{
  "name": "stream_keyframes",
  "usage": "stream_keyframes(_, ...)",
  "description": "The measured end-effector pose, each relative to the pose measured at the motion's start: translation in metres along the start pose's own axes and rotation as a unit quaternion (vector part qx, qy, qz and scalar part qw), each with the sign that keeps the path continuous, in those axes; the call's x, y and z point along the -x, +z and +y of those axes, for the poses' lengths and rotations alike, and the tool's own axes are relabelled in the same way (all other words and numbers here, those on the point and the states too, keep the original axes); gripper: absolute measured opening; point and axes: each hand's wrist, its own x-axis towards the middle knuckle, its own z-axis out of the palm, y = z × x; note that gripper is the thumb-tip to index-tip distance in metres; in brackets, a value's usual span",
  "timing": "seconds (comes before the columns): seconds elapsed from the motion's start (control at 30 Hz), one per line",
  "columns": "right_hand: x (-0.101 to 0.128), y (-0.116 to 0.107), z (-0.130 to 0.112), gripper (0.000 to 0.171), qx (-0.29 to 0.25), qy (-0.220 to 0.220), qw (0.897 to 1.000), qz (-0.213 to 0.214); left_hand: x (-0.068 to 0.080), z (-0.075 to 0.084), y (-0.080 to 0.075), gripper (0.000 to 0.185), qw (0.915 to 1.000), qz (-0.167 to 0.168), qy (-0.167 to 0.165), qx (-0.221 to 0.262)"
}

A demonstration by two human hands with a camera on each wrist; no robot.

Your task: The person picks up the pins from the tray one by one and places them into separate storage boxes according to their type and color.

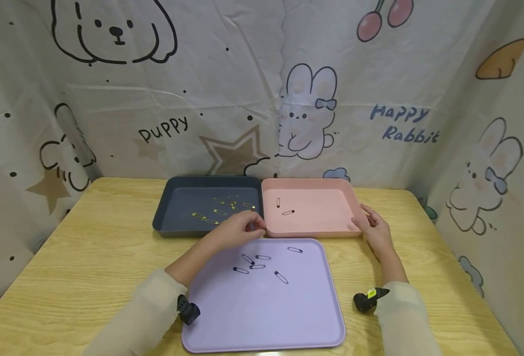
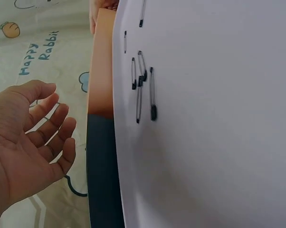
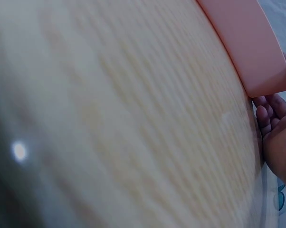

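My left hand (image 1: 243,229) hovers at the front corner where the dark grey tray (image 1: 166,217) meets the pink tray (image 1: 315,230). Its fingers curve loosely, and in the left wrist view the palm holds nothing. At the pink tray's right end, my right hand (image 1: 376,233) grips the rim, thumb on top and fingers outside; the right wrist view shows curled fingers (image 3: 262,118) by its corner. Gold safety pins (image 1: 219,212) lie in the grey tray, partly behind the left hand. Two dark-headed safety pins (image 1: 288,212) lie in the pink one.
In front stands a lilac tray (image 1: 262,316) with several black-headed safety pins (image 1: 281,277) near its far side. All three trays rest on a wooden table (image 1: 110,247). A printed curtain (image 1: 226,89) hangs behind and along the sides.
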Motion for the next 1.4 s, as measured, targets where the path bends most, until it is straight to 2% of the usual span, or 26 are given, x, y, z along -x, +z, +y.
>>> stream_keyframes(0.17, 0.001, -0.001, 0.003, 0.068, -0.003, 0.001, 1.000, 0.000, 0.018, -0.001, 0.000, 0.011, 0.9996, -0.014, 0.012, -0.023)
stream_keyframes(0.33, 0.002, -0.002, 0.002, 0.069, 0.009, 0.007, 1.000, 0.004, 0.036, -0.002, 0.002, 0.012, 0.9969, -0.035, 0.013, -0.070)
stream_keyframes(0.47, 0.002, -0.003, 0.001, 0.071, 0.017, 0.011, 1.000, 0.003, 0.048, -0.007, 0.002, 0.011, 0.9937, -0.045, 0.007, -0.102)
stream_keyframes(0.6, 0.000, -0.003, 0.000, 0.070, 0.011, 0.008, 1.000, 0.001, 0.056, -0.015, 0.004, 0.010, 0.9921, -0.047, 0.017, -0.116)
stream_keyframes(0.77, 0.000, -0.003, -0.001, 0.070, 0.010, 0.000, 1.000, -0.002, 0.061, -0.024, 0.008, 0.007, 0.9873, -0.045, 0.042, -0.147)
stream_keyframes(0.97, 0.000, -0.003, -0.003, 0.070, 0.005, 0.000, 1.000, -0.005, 0.063, -0.027, 0.012, 0.005, 0.9813, -0.034, 0.040, -0.185)
stream_keyframes(1.2, 0.000, -0.002, -0.002, 0.070, 0.008, 0.001, 1.000, -0.009, 0.065, -0.026, 0.014, 0.005, 0.9779, -0.029, 0.025, -0.205)
stream_keyframes(1.4, -0.001, -0.001, 0.000, 0.070, 0.007, -0.002, 1.000, -0.008, 0.065, -0.025, 0.015, 0.006, 0.9831, -0.042, -0.004, -0.178)
